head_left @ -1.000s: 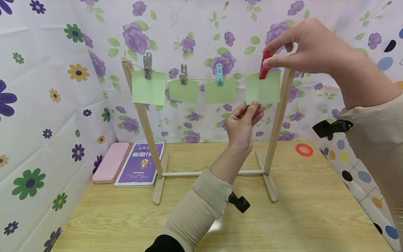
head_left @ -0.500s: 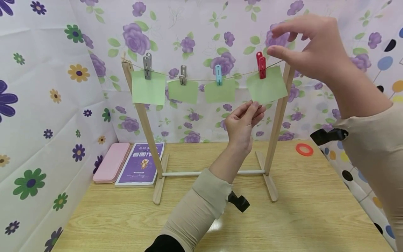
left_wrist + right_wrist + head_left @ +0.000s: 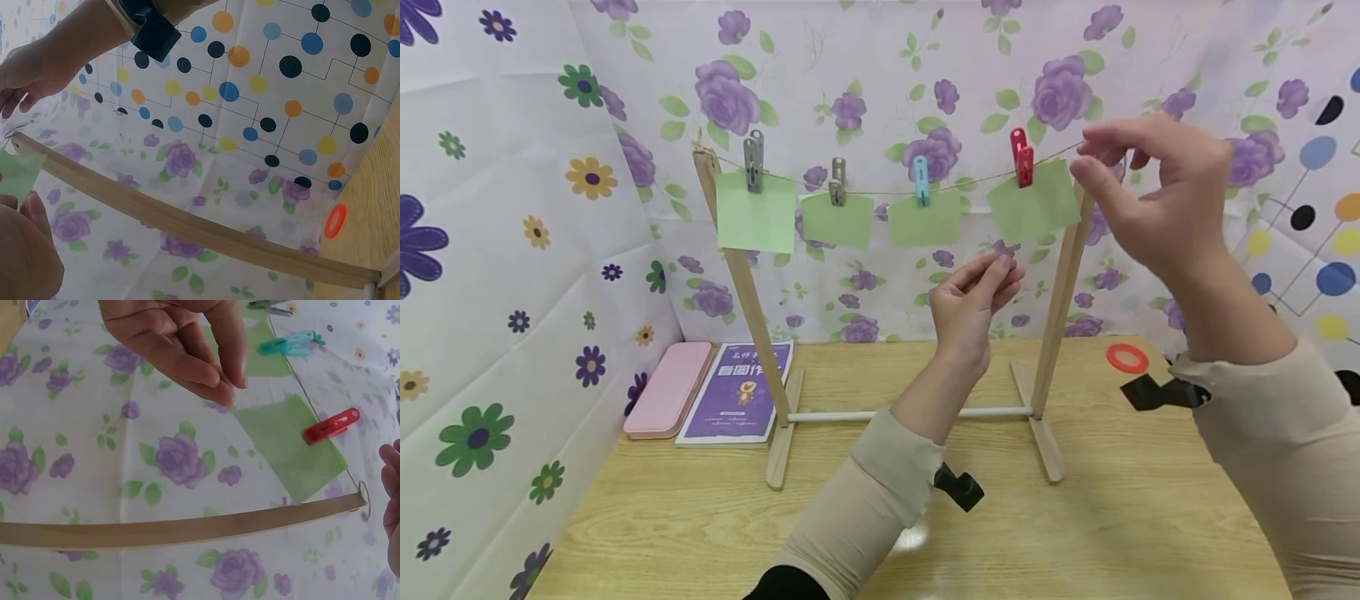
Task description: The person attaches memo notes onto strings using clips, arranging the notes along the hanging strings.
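Several pale green paper notes hang from a string [image 3: 977, 179] on a wooden frame [image 3: 1063, 275]. A red clothespin [image 3: 1022, 158] clips the rightmost note [image 3: 1037, 204], which hangs tilted. My left hand [image 3: 966, 308] is just below that note, fingers loosely bent with thumb near the fingertips, holding nothing. To the right of the red clothespin, near the top of the right post, is my right hand [image 3: 1165, 196], its thumb and forefinger spread with nothing gripped. A light blue clothespin [image 3: 922, 179] and two grey clothespins, one in the middle [image 3: 838, 179], hold the other notes.
A pink case [image 3: 668, 387] and a purple book [image 3: 737, 392] lie at the back left of the wooden table [image 3: 700, 533]. A red ring [image 3: 1127, 358] lies at the back right. A white rod [image 3: 831, 416] joins the frame's feet.
My right hand has let go of the red clothespin and moved right and down. The rightmost note has tilted. My left hand has come off its lower edge and dropped slightly.
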`<move>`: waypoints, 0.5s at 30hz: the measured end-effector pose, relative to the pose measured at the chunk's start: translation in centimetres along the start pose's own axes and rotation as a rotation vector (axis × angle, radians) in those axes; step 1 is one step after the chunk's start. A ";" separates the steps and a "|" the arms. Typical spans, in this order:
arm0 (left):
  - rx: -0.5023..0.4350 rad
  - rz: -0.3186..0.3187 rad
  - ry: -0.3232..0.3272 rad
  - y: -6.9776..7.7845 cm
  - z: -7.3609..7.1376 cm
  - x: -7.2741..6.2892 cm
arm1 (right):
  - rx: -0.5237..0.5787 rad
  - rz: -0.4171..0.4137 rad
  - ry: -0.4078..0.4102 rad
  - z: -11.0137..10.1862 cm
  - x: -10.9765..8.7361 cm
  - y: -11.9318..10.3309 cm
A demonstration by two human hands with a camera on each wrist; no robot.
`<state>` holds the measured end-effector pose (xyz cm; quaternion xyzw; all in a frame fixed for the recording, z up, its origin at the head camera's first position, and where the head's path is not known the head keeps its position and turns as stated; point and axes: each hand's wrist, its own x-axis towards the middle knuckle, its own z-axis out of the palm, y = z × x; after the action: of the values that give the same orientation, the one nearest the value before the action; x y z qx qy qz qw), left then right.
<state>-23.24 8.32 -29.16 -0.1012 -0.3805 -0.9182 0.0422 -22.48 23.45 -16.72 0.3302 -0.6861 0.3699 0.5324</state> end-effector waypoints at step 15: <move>0.411 -0.008 -0.099 0.6 -7.1 -3.7 | 0.109 0.099 0.016 -0.1 -8.3 -0.8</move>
<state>-20.60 2.86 -34.45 -0.1340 -0.5620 -0.8153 0.0394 -19.99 23.63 -24.68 0.3215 -0.6760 0.4354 0.5002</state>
